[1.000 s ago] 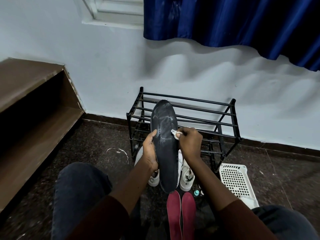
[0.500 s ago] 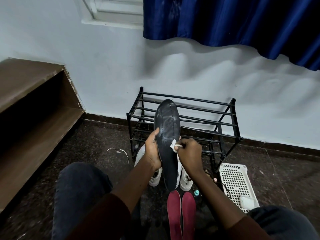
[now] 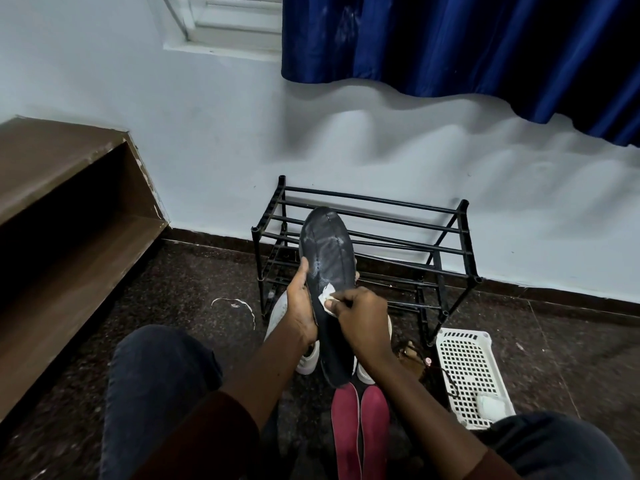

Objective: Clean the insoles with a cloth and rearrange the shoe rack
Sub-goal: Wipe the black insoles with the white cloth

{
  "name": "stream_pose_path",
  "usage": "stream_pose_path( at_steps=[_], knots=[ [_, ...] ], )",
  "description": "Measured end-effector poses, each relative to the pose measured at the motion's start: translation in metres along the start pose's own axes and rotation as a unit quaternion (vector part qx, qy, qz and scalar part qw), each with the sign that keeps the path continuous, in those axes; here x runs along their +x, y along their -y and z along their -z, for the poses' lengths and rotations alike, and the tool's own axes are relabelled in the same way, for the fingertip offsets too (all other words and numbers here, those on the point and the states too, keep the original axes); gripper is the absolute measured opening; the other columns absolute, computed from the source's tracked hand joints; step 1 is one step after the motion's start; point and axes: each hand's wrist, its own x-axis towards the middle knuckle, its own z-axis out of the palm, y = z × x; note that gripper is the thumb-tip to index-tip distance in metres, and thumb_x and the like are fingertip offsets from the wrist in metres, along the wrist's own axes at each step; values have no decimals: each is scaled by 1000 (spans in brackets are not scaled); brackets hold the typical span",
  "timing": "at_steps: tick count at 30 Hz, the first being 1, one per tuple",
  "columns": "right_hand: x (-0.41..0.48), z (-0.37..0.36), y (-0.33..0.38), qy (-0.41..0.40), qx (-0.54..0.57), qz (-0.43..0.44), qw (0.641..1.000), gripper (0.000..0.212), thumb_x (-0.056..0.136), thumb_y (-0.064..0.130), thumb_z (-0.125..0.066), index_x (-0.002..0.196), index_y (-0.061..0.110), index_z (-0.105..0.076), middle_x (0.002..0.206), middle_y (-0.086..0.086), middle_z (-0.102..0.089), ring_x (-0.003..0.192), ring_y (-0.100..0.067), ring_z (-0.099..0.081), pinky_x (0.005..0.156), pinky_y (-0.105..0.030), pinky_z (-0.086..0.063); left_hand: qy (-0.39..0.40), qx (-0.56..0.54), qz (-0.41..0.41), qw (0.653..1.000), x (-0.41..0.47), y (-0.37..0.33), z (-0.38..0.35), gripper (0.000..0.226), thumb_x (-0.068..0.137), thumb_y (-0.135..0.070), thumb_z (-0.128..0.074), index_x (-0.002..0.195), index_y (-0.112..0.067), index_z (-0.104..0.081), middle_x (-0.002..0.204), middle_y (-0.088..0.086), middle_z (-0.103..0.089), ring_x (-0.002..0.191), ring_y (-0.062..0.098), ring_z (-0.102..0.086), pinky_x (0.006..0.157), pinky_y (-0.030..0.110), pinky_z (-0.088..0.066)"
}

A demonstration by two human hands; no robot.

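Note:
A black insole [image 3: 328, 258] stands upright in front of me, toe end up, with pale wet smears on its upper half. My left hand [image 3: 300, 306] grips its left edge at mid-height, thumb on the face. My right hand [image 3: 360, 318] pinches a small white cloth [image 3: 327, 295] and presses it against the insole's middle. Two dark red insoles [image 3: 360, 431] lie side by side on the floor below. The black metal shoe rack [image 3: 415, 244] stands bare against the wall behind.
White sneakers [image 3: 280, 317] sit on the floor behind the insole, partly hidden by my hands. A white perforated basket [image 3: 467, 372] lies at the right with a dark sandal [image 3: 415, 355] beside it. A brown wooden shelf [image 3: 69, 216] fills the left. My knees frame the bottom.
My right hand with the cloth has slid down the insole from its upper middle toward the centre and to the left. The insole has tilted slightly; the left hand keeps its hold.

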Motion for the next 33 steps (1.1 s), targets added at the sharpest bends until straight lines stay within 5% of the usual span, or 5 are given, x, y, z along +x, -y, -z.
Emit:
stream_pose_path(
  at_steps=[7, 12, 17, 22, 33],
  knots=[
    [31, 8, -5, -69, -52, 12, 996, 17, 81, 24, -70, 88, 9, -74, 82, -12, -66, 78, -29, -62, 69, -33, -48, 10, 5, 17, 1000, -2, 9, -2, 73, 89, -65, -34, 106, -4, -70, 106, 19, -68, 92, 29, -67, 84, 36, -54],
    [33, 3, -3, -102, -52, -11, 993, 15, 84, 18, -67, 89, 5, -72, 86, -15, -67, 80, -31, -61, 67, -30, -43, 14, 12, 14, 1000, -5, 9, -6, 72, 90, -64, -35, 125, -5, -57, 108, 17, -65, 96, 28, -64, 89, 37, -50],
    [4, -7, 6, -13, 24, 18, 999, 3, 77, 2, -68, 79, 4, -69, 80, -8, -68, 71, -17, -59, 59, -16, -37, -18, 30, -5, 999, 0, 5, -3, 84, 85, -69, -36, 133, -2, -51, 134, 23, -51, 115, 33, -53, 97, 38, -45],
    [15, -10, 7, -44, -13, 56, 997, 11, 75, -6, -63, 69, 3, -60, 78, -11, -61, 77, -25, -55, 66, -32, -39, -18, 28, -4, 999, -4, 6, -7, 78, 87, -70, -32, 119, -7, -63, 105, 14, -59, 94, 25, -59, 85, 34, -50],
    [19, -4, 5, -24, 63, 12, 998, 17, 69, 5, -76, 61, 12, -63, 65, 8, -64, 70, -14, -59, 78, -31, -42, 4, 22, 14, 1000, -4, 7, -4, 84, 86, -73, -26, 122, -5, -58, 110, 18, -65, 97, 28, -65, 88, 36, -52]
  ],
)
